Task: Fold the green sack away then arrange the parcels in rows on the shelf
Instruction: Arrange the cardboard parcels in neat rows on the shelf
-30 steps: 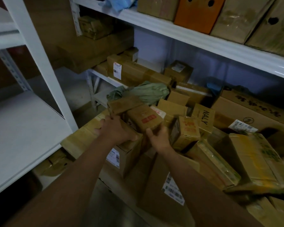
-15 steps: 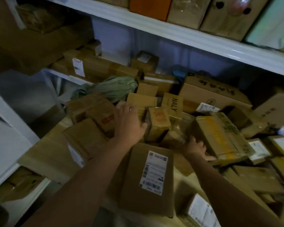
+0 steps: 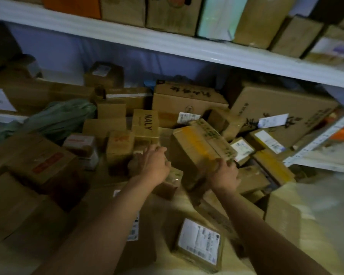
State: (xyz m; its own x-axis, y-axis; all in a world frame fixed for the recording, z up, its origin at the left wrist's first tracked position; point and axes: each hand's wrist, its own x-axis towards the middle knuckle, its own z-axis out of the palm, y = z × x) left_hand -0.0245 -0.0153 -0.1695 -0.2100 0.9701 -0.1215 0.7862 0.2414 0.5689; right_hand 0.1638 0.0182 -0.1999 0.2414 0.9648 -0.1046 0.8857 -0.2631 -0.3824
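The green sack [image 3: 64, 118] lies bunched up at the left, behind the cardboard parcels piled on the lower shelf [image 3: 189, 207]. My right hand [image 3: 224, 174] grips the near right corner of a tilted parcel with yellow tape [image 3: 195, 147]. My left hand [image 3: 156, 163] sits just left of that parcel, over a small brown parcel [image 3: 134, 165]. Its fingers are bent downward, and their grip is hidden. A box marked NALY [image 3: 145, 124] stands just behind my left hand.
Large cartons [image 3: 282, 108] lean at the back right. The upper shelf board [image 3: 167, 42] carries a row of upright boxes. A labelled flat parcel [image 3: 199, 245] lies near my right forearm. A white shelf post [image 3: 318, 139] slants at the right.
The view swung to the right. My left hand moved right off the left boxes to beside the yellow-taped parcel. My right hand rose and took hold of that parcel's corner.
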